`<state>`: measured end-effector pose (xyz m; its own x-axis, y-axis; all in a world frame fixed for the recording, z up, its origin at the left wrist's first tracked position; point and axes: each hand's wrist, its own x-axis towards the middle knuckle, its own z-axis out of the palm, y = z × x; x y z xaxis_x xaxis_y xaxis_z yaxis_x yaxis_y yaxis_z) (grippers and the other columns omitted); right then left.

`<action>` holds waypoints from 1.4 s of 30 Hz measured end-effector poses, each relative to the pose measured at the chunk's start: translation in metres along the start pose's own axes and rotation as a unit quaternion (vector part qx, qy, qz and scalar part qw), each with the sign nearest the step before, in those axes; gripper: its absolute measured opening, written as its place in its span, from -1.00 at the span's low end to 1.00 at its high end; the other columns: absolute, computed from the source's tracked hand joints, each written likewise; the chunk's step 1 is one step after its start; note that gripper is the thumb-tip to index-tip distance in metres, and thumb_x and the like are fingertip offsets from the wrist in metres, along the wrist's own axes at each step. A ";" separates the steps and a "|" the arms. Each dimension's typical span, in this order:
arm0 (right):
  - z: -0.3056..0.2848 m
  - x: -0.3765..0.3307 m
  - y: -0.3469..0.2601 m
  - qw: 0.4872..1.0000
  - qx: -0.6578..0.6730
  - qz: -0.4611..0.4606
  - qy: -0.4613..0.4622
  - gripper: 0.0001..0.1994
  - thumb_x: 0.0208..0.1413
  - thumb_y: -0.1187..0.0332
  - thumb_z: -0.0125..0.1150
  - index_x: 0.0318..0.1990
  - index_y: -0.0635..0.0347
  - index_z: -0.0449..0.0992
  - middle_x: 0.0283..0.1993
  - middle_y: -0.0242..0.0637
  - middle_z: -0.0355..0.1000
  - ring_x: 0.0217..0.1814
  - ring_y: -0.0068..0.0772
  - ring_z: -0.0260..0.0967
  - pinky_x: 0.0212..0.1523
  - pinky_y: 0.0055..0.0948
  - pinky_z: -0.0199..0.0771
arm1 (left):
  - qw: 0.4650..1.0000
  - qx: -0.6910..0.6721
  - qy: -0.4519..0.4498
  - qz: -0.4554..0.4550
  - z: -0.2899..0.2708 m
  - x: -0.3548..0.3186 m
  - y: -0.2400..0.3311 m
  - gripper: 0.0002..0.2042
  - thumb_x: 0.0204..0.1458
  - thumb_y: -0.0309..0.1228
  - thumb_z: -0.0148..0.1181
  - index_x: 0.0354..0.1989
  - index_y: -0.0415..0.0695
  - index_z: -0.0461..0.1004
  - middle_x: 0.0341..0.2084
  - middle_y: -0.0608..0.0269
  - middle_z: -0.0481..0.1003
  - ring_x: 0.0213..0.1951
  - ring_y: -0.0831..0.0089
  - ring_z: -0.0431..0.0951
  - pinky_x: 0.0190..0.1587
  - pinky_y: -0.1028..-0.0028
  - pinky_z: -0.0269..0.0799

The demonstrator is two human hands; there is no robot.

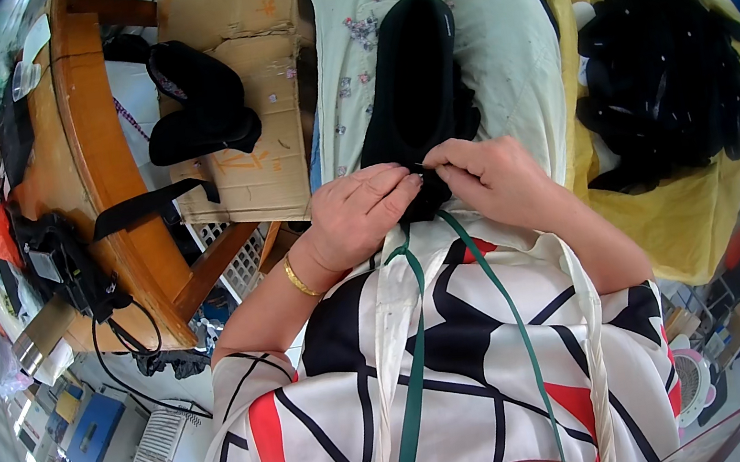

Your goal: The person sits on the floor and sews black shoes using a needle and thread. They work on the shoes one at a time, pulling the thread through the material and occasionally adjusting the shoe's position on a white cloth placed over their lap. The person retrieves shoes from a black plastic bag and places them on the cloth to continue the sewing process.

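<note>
A black cloth shoe lies lengthwise in front of me on a pale, flower-dotted cloth, its long opening facing up. At the shoe's near end, the fingers of my left hand are closed on the black fabric. Close beside them, my right hand pinches with thumb and forefinger. A small thin detail shows at the fingertips, too small to make out. More black material bulges below both hands and beside the shoe's right side, partly hidden. A gold bracelet circles my left wrist.
On the right, a yellow bag holds many black pieces. At the left, a cardboard box bears another black shoe, beside a wooden stand with a black strap. Green cords hang over my patterned top.
</note>
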<state>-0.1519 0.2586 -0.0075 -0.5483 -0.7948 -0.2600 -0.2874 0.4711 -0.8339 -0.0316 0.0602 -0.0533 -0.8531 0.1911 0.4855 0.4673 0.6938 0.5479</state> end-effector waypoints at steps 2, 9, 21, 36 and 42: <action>0.006 0.000 0.005 0.999 0.033 0.006 0.004 -0.84 0.16 0.46 0.14 -0.14 0.23 0.55 -0.37 -0.09 0.54 -0.41 -0.12 0.51 -0.35 -0.38 0.49 | 1.000 -0.012 -0.001 -0.008 0.001 -0.002 0.000 -0.72 -0.13 -0.48 0.29 -0.17 -0.18 0.59 -0.26 0.13 0.58 -0.25 0.25 0.63 -0.26 0.41 0.59; 0.020 0.005 -0.001 0.993 0.101 0.066 0.009 -0.88 0.20 0.42 0.12 -0.19 0.26 0.38 -0.42 0.01 0.49 -0.33 0.06 0.51 -0.32 -0.20 0.49 | 0.998 -0.060 -0.026 -0.027 0.002 -0.005 0.002 -0.67 -0.06 -0.45 0.23 -0.06 -0.19 0.52 -0.20 0.05 0.58 -0.22 0.14 0.63 -0.24 0.35 0.58; -0.012 0.023 0.003 0.990 -0.057 -0.086 0.097 -0.83 0.12 0.24 0.12 -0.20 0.04 0.53 -0.26 -0.13 0.56 -0.22 0.01 0.51 -0.23 -0.09 0.50 | 0.997 -0.005 -0.079 0.022 0.000 0.002 -0.003 -0.55 -0.27 -0.52 0.27 -0.06 -0.19 0.55 -0.16 0.08 0.55 -0.13 0.12 0.58 -0.07 0.26 0.51; -0.302 -0.159 0.167 0.707 0.118 0.195 0.670 -0.86 0.13 0.38 0.08 -0.27 0.19 0.55 -0.51 -0.30 0.48 -0.62 -0.49 0.36 -0.64 -0.44 0.39 | 0.994 0.002 0.108 -0.015 0.023 0.003 0.012 -0.70 -0.20 -0.63 0.43 -0.24 -0.08 0.64 -0.39 0.28 0.54 -0.31 0.29 0.49 -0.26 0.38 0.40; -0.113 0.000 0.062 0.953 -0.094 -0.110 0.267 -0.89 0.12 0.34 0.16 -0.27 0.10 0.58 -0.28 -0.18 0.47 -0.16 -0.10 0.43 -0.11 -0.21 0.45 | 0.999 0.026 0.045 0.001 0.011 0.011 0.012 -0.65 -0.30 -0.64 0.33 -0.25 -0.03 0.64 -0.37 0.29 0.50 -0.30 0.26 0.49 -0.24 0.32 0.42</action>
<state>-0.2583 0.3312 -0.0040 -0.7664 -0.5970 0.2372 -0.5485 0.4160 -0.7253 -0.0378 0.0782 -0.0485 -0.8271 0.1313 0.5464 0.4540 0.7293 0.5119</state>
